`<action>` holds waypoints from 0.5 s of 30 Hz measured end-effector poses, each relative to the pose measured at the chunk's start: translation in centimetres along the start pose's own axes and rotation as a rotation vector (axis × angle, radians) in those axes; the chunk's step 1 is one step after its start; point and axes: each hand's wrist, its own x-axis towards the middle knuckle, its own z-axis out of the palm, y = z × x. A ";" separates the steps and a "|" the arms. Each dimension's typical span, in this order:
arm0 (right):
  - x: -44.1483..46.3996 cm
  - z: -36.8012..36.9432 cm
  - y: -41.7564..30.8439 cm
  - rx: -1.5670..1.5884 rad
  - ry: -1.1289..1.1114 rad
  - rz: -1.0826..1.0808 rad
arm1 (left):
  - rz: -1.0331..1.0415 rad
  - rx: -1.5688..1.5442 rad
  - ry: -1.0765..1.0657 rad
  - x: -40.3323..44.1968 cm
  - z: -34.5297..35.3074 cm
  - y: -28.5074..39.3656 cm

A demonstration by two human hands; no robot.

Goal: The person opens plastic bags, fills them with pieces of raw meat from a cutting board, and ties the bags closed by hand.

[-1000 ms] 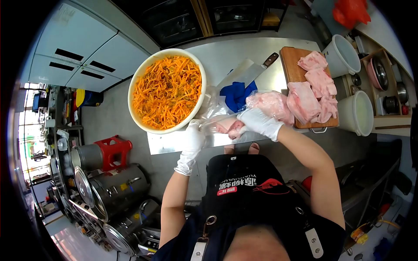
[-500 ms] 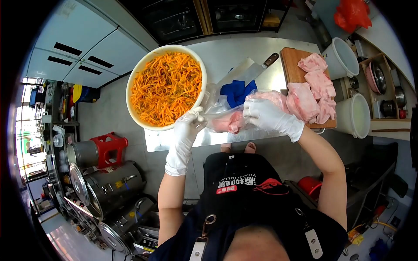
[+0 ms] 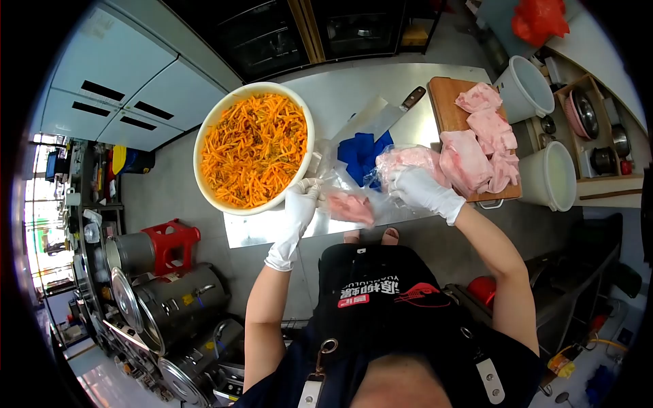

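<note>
My left hand (image 3: pixel 299 207), in a white glove, pinches the edge of a clear plastic bag (image 3: pixel 326 173) beside the bowl's rim. A piece of pink raw meat (image 3: pixel 348 206) lies in the plastic between my hands, slightly blurred. My right hand (image 3: pixel 423 192), also gloved, has its fingers curled on the plastic at the meat's right side; its fingertips are partly hidden. Just beyond it sits another plastic-wrapped meat piece (image 3: pixel 410 162). A blue cloth (image 3: pixel 362 155) lies behind the bag, next to a cleaver (image 3: pixel 371 117) with a dark handle.
A large cream bowl (image 3: pixel 198 160) of shredded orange vegetable (image 3: pixel 255 153) stands on the metal table (image 3: pixel 326 88) at left. Several slabs of pale meat (image 3: pixel 466 160) rest on a wooden cutting board (image 3: pixel 443 102) at right. White buckets (image 3: pixel 561 178) stand beyond it.
My right hand has shifted right, away from the left one. The meat between them has tilted and dropped a little toward me. The whole view has also shifted slightly.
</note>
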 end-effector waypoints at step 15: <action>1.7 -3.0 -6.1 0.484 0.203 -0.174 | 0.283 0.357 -0.267 -3.9 5.7 2.6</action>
